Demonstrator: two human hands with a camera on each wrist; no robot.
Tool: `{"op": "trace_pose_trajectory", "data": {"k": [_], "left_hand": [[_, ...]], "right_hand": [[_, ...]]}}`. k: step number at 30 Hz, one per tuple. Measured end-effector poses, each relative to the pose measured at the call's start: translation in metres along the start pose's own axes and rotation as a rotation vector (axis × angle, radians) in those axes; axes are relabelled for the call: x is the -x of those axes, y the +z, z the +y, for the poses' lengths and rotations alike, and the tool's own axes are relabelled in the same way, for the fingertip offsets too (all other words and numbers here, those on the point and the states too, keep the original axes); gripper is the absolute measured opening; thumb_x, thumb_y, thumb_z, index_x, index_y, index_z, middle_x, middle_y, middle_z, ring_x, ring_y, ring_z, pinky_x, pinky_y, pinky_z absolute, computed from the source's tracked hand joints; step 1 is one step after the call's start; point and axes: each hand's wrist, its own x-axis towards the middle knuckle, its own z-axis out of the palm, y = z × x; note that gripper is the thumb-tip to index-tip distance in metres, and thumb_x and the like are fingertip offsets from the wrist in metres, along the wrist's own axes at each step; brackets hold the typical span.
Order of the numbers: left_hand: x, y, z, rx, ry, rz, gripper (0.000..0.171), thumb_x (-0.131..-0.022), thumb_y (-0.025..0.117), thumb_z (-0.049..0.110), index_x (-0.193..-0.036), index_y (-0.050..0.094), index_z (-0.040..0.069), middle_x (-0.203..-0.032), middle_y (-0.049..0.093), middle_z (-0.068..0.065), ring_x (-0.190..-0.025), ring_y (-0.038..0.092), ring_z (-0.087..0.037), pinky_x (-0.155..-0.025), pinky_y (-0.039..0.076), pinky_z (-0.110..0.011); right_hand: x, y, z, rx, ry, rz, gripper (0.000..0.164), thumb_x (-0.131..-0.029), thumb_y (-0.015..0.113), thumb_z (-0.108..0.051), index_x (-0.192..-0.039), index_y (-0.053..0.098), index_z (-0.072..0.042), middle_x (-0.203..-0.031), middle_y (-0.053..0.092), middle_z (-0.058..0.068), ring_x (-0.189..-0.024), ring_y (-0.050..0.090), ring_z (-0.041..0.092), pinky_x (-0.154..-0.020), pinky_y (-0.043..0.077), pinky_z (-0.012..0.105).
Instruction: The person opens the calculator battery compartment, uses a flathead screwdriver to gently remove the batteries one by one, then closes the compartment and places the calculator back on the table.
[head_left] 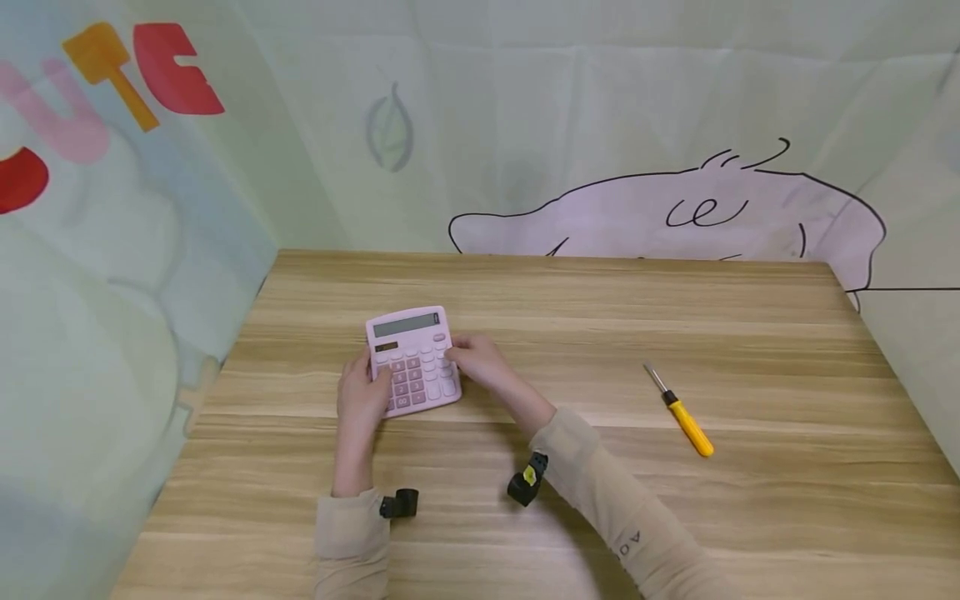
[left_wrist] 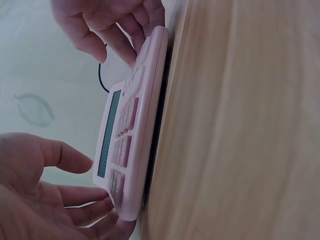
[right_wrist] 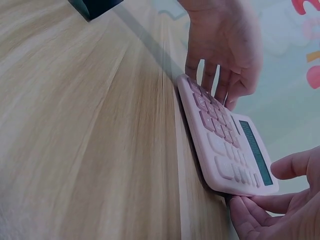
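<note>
A pink calculator (head_left: 417, 375) with a grey display and darker pink number keys lies on the wooden table, left of the middle. At its left edge is my left hand (head_left: 363, 393); its fingers reach along the side while the thumb hovers over the left keys. My right hand (head_left: 483, 364) is at the right edge, thumb raised above the face. In the right wrist view, fingers of the right hand (right_wrist: 287, 205) touch the calculator's lower edge. The left wrist view shows the left hand (left_wrist: 45, 185) with fingers partly hidden behind the calculator (left_wrist: 132, 145).
A screwdriver (head_left: 684, 418) with a yellow handle lies to the right on the wooden table (head_left: 787, 350). Behind and to the left hangs a printed cloth (head_left: 525, 117). A small black camera is on each sleeve.
</note>
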Motion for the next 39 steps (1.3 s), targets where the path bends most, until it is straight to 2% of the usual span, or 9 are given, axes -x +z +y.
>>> {"op": "trace_pose_trajectory", "data": {"k": [7, 12, 19, 23, 30, 39], "left_hand": [[0.0, 0.0, 0.001, 0.012, 0.014, 0.041, 0.059, -0.093, 0.045, 0.016, -0.146, 0.03, -0.006, -0.145, 0.038, -0.03, -0.136, 0.035, -0.043, -0.116, 0.026, -0.051], [0.001, -0.001, 0.002, 0.027, 0.009, 0.057, 0.059, -0.093, 0.046, 0.017, -0.146, 0.031, -0.005, -0.145, 0.039, -0.029, -0.134, 0.037, -0.041, -0.114, 0.028, -0.051], [0.003, -0.002, 0.007, 0.041, -0.003, 0.05, 0.06, -0.093, 0.046, 0.018, -0.148, 0.03, -0.002, -0.147, 0.038, -0.027, -0.134, 0.038, -0.04, -0.114, 0.029, -0.051], [0.004, -0.002, 0.01, 0.051, -0.016, 0.047, 0.06, -0.094, 0.046, 0.019, -0.149, 0.029, 0.0, -0.148, 0.037, -0.027, -0.132, 0.039, -0.04, -0.112, 0.031, -0.052], [0.007, -0.001, 0.013, 0.049, 0.001, 0.066, 0.059, -0.093, 0.045, 0.018, -0.148, 0.031, 0.0, -0.145, 0.041, -0.026, -0.12, 0.046, -0.038, -0.104, 0.038, -0.052], [0.007, -0.002, 0.014, 0.057, 0.0, 0.069, 0.059, -0.094, 0.046, 0.017, -0.148, 0.031, 0.0, -0.146, 0.04, -0.027, -0.12, 0.047, -0.038, -0.103, 0.04, -0.051]], "right_hand": [[0.003, -0.001, -0.004, -0.021, 0.014, -0.021, 0.044, -0.091, 0.053, -0.014, -0.131, 0.054, 0.004, -0.128, 0.061, 0.021, -0.116, 0.058, 0.029, -0.101, 0.048, 0.038], [0.004, -0.002, -0.005, -0.012, -0.006, -0.021, 0.043, -0.09, 0.055, -0.014, -0.129, 0.056, 0.004, -0.125, 0.062, 0.02, -0.113, 0.059, 0.029, -0.099, 0.048, 0.038], [0.002, -0.006, -0.005, -0.07, -0.022, -0.055, 0.043, -0.091, 0.053, -0.013, -0.131, 0.053, 0.005, -0.123, 0.062, 0.022, -0.111, 0.06, 0.032, -0.099, 0.049, 0.039], [0.004, -0.009, -0.006, -0.063, -0.037, -0.065, 0.044, -0.092, 0.053, -0.013, -0.131, 0.052, 0.005, -0.122, 0.063, 0.022, -0.11, 0.06, 0.031, -0.1, 0.049, 0.04], [0.008, -0.013, -0.007, -0.056, -0.062, -0.049, 0.044, -0.091, 0.053, -0.014, -0.131, 0.053, 0.005, -0.12, 0.063, 0.021, -0.105, 0.06, 0.027, -0.098, 0.049, 0.04], [0.009, -0.015, -0.008, -0.036, -0.088, -0.044, 0.043, -0.092, 0.052, -0.013, -0.13, 0.053, 0.005, -0.119, 0.063, 0.021, -0.103, 0.06, 0.025, -0.095, 0.05, 0.035]]}}
